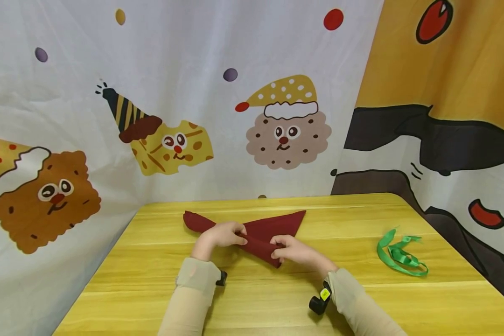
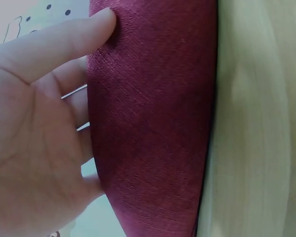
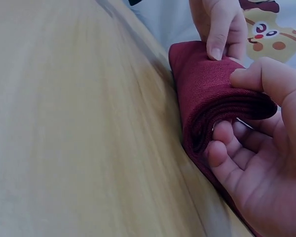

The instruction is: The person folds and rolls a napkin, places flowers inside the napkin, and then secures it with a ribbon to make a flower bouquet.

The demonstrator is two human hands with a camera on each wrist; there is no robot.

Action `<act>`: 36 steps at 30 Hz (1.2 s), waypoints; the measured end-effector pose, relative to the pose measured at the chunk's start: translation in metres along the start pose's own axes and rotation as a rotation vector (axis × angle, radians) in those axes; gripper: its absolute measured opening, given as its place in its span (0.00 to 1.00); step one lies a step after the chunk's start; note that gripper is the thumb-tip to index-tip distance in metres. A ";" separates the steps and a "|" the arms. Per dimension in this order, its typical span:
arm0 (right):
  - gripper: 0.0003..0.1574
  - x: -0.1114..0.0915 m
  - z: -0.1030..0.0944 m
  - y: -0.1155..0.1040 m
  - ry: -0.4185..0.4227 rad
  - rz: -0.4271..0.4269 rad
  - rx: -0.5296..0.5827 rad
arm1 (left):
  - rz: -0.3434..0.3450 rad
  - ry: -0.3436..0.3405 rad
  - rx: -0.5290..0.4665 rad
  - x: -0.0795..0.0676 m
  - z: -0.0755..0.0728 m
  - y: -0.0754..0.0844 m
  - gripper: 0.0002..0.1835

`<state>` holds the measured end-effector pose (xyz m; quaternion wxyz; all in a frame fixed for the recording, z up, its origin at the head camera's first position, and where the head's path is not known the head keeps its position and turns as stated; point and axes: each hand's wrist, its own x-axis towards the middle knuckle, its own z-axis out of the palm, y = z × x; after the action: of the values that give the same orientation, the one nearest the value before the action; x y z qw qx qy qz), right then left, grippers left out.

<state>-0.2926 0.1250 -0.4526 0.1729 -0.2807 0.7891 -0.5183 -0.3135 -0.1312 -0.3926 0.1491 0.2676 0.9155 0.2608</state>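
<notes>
A dark red cloth (image 1: pixel 256 247) lies partly folded on the table, its near part rolled into a thick flat band. One narrow end points to the far left, and a triangular corner spreads out behind. My left hand (image 1: pixel 222 235) pinches the band near its middle, thumb on top and fingers behind the edge. At the band's right end, my right hand (image 1: pixel 296 252) holds the cloth between thumb and fingers. In the right wrist view, several layers of the rolled cloth (image 3: pixel 207 79) show at that end, with fingertips (image 3: pixel 218 153) against the underside.
A loose green ribbon (image 1: pixel 399 256) lies curled on the right side of the wooden table (image 1: pixel 151 289). Behind the table hangs a white curtain (image 1: pixel 218 177) printed with cartoon biscuits and cheese. Black wrist cameras (image 1: pixel 319 303) sit at the cuffs of both sleeves.
</notes>
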 end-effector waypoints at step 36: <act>0.11 0.003 -0.024 0.026 0.319 0.127 -0.046 | -0.005 0.253 0.278 0.037 0.023 0.007 0.18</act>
<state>-0.3155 0.1482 -0.4669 0.0716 -0.1484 0.8342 -0.5263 -0.3313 -0.0953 -0.4124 -0.0049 0.2482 0.9549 0.1631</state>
